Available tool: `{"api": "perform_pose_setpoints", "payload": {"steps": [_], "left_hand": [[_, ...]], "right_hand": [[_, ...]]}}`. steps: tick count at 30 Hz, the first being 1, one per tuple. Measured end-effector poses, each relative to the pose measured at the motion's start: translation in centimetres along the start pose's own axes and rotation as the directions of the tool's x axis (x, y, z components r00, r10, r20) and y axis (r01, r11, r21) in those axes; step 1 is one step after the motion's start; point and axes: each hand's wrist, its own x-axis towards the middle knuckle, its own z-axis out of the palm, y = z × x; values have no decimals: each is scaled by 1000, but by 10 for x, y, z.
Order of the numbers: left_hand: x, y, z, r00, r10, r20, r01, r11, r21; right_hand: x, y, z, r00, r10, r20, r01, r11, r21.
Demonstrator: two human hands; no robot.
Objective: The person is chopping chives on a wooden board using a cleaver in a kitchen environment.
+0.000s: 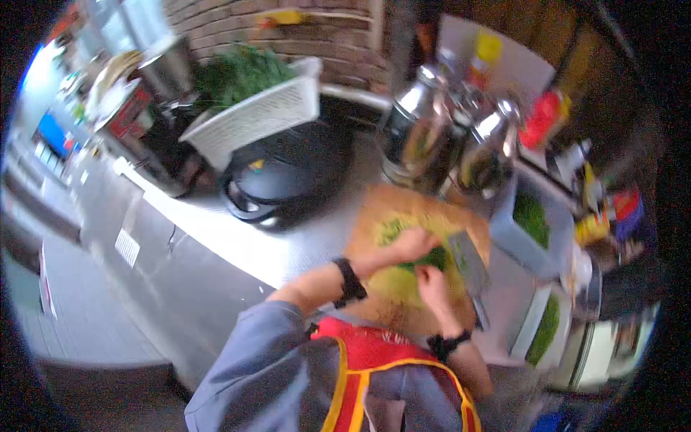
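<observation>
A wooden cutting board (378, 209) lies on the metal counter in front of me, with pale green chopped bits spread over it. My left hand (415, 245) is closed over the board, at the upper edge of a dark green clump of leafy greens (434, 259). Just below it my right hand (432, 282) is closed too, fingers curled at the near side of the same clump. Motion smears both hands, so the fingertips are hard to make out. A cleaver (469, 261) lies flat along the board's right side, touched by neither hand.
A black rounded object (309, 165) stands left of the board, beside a white basket (270, 119) of leafy greens. Metal canisters (414, 133) stand behind. On the right are a plastic tub (504, 223) and a tray (529, 327), both holding chopped greens.
</observation>
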Motion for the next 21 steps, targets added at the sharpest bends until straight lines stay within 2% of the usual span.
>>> {"api": "perform_pose_setpoints", "payload": {"steps": [1,2,3,4,5,6,7,8,10,11,12,13,14,15,16,17,18,19,21], "left_hand": [[-5,14,0,994,15,-105,-30,988,-151],[-4,28,5,968,31,-250,-90,969,-228],[14,19,31,955,19,-296,-107,953,-284],[16,33,39,957,-9,-291,-65,968,-242],[18,47,46,958,-37,-286,-22,980,-200],[-12,109,13,963,-158,-217,141,986,-93],[-32,141,-3,943,-283,-173,292,956,31],[-23,126,11,977,-141,-161,137,990,-32],[-7,80,23,985,74,-154,-57,992,111],[2,51,34,974,177,-141,-151,973,178],[14,13,49,890,429,-157,-321,832,452],[21,-5,57,910,361,-204,-238,857,458],[34,-23,65,921,296,-253,-153,873,464],[37,-17,58,925,230,-301,-69,883,464],[42,2,62,965,-64,-256,65,998,-4],[43,30,59,946,-226,-233,158,948,-276],[45,52,59,922,-317,-224,191,873,-448],[47,69,59,916,-316,-248,155,847,-509],[55,87,52,914,-290,-284,70,803,-592]], "right_hand": [[-2,6,-5,998,53,-20,-51,991,121],[3,7,-7,994,100,-49,-58,840,539],[6,9,-10,984,171,-42,-54,516,855],[8,12,-15,971,238,1,-22,84,996],[5,-6,-27,998,-54,38,-42,-66,997],[-6,-39,-44,939,-342,28,-104,-206,973],[-2,-35,-42,875,-484,-16,-175,-346,922],[2,-32,-41,787,-614,-59,-283,-446,849],[-5,-27,-47,961,-269,63,-166,-381,910],[-8,-24,-52,992,-71,105,-123,-323,938],[-15,-26,-63,987,107,120,-97,-203,974],[-21,-31,-73,982,166,-85,86,4,996],[-21,-37,-82,938,175,-299,261,213,942],[-21,-44,-90,854,141,-501,410,409,815],[-18,-51,-95,844,132,-520,430,413,803],[-8,-47,-85,803,-4,-597,500,549,669],[11,-37,-65,750,-152,-643,566,651,506],[22,-33,-55,690,-301,-658,619,717,321],[26,-29,-62,788,-282,-547,567,677,468]]}}
